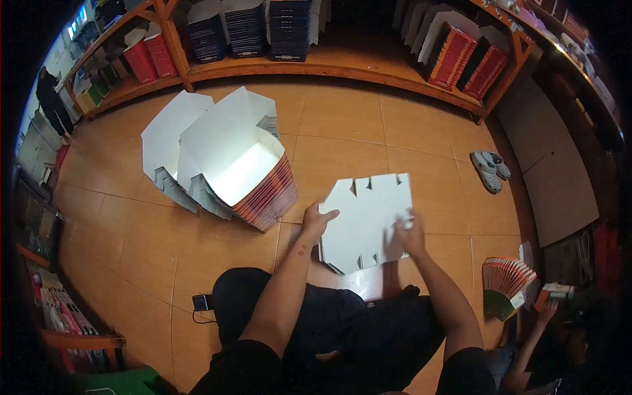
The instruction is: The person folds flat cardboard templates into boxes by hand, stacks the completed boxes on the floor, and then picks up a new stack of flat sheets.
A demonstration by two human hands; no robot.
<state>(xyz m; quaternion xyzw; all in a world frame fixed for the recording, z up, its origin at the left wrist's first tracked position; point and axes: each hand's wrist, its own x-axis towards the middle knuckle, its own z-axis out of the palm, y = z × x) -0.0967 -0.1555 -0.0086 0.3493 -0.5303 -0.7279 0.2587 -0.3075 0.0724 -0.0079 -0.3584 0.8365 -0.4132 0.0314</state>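
Observation:
A flat white cardboard box blank (365,214) with notched edges is held in front of my lap, its plain side facing up. It looks like a small stack, since more layers show at its lower left corner. My left hand (317,222) is closed on its left edge, thumb on top. At the right edge my right hand (411,236) grips it with bent fingers, slightly blurred. Left of the blank, nested folded boxes (266,197) with red printed sides and open white lids stand on the floor.
Wooden shelves (355,69) at the back hold dark blue stacks (289,29) and red stacks (451,56). Grey clogs (487,172) lie at right. Another person's hand (548,309) is near a small box at lower right, beside fanned orange-white cartons (508,283). A small black device (202,302) lies left.

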